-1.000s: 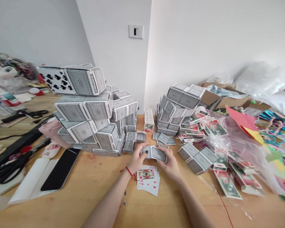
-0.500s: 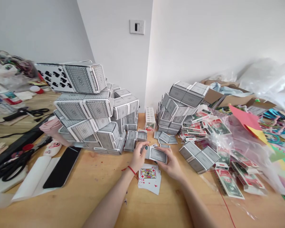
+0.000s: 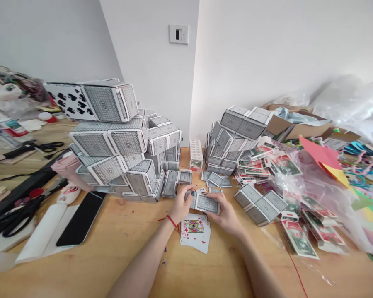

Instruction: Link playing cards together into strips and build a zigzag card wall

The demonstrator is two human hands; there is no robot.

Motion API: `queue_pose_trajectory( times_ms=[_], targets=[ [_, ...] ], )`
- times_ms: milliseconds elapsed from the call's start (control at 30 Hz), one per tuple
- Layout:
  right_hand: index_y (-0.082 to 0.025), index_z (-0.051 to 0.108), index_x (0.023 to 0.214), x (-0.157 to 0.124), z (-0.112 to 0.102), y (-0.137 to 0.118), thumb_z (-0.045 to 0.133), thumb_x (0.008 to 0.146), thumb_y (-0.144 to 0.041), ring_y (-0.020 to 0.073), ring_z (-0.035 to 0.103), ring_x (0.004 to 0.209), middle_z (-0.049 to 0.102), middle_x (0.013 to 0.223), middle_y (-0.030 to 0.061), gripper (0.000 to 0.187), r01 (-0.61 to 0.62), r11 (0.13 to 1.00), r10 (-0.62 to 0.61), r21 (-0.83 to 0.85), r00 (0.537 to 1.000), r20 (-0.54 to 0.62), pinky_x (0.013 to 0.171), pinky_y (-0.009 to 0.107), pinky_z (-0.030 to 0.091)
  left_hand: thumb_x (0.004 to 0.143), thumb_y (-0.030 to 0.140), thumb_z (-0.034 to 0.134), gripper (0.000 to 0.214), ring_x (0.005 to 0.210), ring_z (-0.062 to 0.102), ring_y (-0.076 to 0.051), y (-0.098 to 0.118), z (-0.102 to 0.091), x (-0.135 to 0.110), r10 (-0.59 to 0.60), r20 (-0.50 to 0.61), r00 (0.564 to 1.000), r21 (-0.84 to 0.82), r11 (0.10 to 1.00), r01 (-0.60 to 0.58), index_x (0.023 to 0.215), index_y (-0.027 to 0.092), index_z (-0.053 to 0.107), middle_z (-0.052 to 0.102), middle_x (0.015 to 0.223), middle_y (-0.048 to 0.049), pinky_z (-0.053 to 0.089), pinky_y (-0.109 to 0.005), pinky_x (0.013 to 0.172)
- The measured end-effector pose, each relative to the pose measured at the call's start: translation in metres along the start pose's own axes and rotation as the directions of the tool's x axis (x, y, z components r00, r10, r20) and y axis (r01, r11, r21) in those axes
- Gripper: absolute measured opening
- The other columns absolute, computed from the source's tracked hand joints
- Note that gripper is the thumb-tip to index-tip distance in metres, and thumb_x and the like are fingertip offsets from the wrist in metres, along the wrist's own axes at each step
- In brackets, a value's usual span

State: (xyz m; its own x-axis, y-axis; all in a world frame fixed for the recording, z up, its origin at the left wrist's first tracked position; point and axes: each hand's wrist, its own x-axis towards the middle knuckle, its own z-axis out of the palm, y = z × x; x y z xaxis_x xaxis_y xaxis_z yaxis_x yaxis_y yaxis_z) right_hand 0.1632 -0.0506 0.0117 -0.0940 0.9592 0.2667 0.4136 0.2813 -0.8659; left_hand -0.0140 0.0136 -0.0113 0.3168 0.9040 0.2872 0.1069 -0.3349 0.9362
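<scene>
Both hands meet over the middle of the table, holding grey-backed playing cards (image 3: 207, 203) with their backs up. At the left end, my left hand (image 3: 182, 205) pinches them between thumb and fingers. My right hand (image 3: 226, 212) is closed around the right end, its fingertips partly hidden. Just beneath lies a small spread of face-up playing cards (image 3: 194, 227), a red face card on top. Beyond my hands are low folded-card blocks (image 3: 171, 183) and loose grey-backed cards (image 3: 216, 179).
Tall stacked card blocks (image 3: 129, 140) rise at left, with a shorter stack (image 3: 245, 124) at right. A separate card block (image 3: 261, 203) sits right of my hands, beside scattered card boxes (image 3: 299, 239). Leftward lie a black phone (image 3: 81, 218) and black scissors (image 3: 18, 215).
The cards between my hands have shifted very slightly, and my right fingers sit a little differently on their edge. The surrounding things stay where they were.
</scene>
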Motion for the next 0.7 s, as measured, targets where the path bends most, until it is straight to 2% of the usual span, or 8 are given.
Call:
queue_pose_trajectory(
  times_ms=[233, 467, 700],
  targets=[
    [-0.021, 0.051, 0.105, -0.001, 0.005, 0.003, 0.067, 0.066, -0.025, 0.0224, 0.051, 0.104, 0.055, 0.108, 0.0073, 0.042, -0.029, 0.994, 0.031, 0.101, 0.999, -0.021, 0.090, 0.039, 0.039, 0.083, 0.018, 0.041, 0.028, 0.099, 0.050, -0.018, 0.003, -0.002, 0.000, 0.005, 0.042, 0.999, -0.014, 1.000, -0.005, 0.108, 0.018, 0.052, 0.055, 0.102, -0.0071, 0.036, -0.035, 0.091],
    [-0.022, 0.045, 0.097, -0.003, 0.011, 0.003, 0.065, 0.068, -0.025, 0.0224, 0.050, 0.108, 0.054, 0.114, 0.0087, 0.035, -0.052, 0.974, 0.052, 0.222, 0.999, 0.007, 0.090, 0.039, 0.041, 0.083, 0.020, 0.043, 0.027, 0.099, 0.049, -0.018, 0.004, -0.003, -0.001, -0.010, 0.058, 0.998, -0.041, 0.999, 0.013, 0.107, 0.018, 0.054, 0.055, 0.103, -0.0071, 0.036, -0.035, 0.092],
    [-0.023, 0.045, 0.095, -0.002, 0.017, 0.005, 0.065, 0.067, -0.026, 0.0226, 0.052, 0.107, 0.055, 0.112, 0.0089, 0.034, -0.037, 0.980, 0.041, 0.197, 0.999, -0.020, 0.090, 0.040, 0.042, 0.077, 0.012, 0.047, 0.029, 0.100, 0.049, -0.018, 0.005, -0.002, -0.001, 0.001, 0.072, 0.997, -0.036, 0.999, 0.002, 0.104, 0.019, 0.055, 0.055, 0.104, -0.0061, 0.035, -0.037, 0.094]
  ],
)
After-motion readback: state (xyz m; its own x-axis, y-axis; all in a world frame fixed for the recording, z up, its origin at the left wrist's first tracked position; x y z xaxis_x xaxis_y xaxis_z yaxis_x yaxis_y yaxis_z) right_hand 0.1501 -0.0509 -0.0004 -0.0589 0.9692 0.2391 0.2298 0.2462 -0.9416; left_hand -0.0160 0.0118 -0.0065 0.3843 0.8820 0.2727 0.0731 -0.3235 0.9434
